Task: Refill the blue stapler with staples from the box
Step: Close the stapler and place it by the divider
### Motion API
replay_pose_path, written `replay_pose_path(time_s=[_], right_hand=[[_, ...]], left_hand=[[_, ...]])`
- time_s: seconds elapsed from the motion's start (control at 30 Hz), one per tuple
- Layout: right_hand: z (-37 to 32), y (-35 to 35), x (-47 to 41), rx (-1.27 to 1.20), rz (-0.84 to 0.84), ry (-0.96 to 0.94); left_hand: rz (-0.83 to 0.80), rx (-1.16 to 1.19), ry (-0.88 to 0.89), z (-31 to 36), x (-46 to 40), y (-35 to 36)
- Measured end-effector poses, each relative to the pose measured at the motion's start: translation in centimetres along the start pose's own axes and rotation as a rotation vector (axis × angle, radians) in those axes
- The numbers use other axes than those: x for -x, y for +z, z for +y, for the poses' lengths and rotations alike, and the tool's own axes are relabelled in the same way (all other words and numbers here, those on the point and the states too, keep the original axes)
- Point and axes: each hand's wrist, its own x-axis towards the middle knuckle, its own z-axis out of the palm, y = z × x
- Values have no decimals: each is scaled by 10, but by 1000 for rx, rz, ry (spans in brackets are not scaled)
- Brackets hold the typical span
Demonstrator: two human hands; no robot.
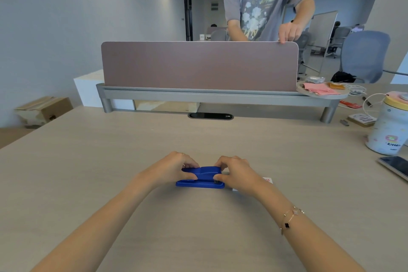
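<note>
The blue stapler (203, 178) lies flat on the wooden desk (154, 139), long side across my view, its top arm down. My left hand (174, 168) pinches its left end between thumb and fingers. My right hand (236, 172) grips its right end the same way. Behind my right wrist a white corner with red print (269, 180) peeks out, likely the staple box; most of it is hidden.
A mauve divider panel (198, 66) on a grey shelf crosses the desk's far side, with a person in a grey T-shirt (265, 2) behind it. At right stand a white canister (388, 126), a phone (395, 166), cables and pink papers (318, 89).
</note>
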Motion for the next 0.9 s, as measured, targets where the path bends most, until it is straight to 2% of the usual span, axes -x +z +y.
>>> replay_pose_path(time_s=[0.37, 0.5, 0.9], right_hand=[[0, -6, 4, 23, -21, -13], [7, -2, 7, 32, -48, 36], [11, 14, 11, 10, -5, 71]], left_hand=[[26, 44, -35, -6, 6, -6], [60, 101, -103, -17, 12, -6], [130, 351, -81, -36, 24, 11]])
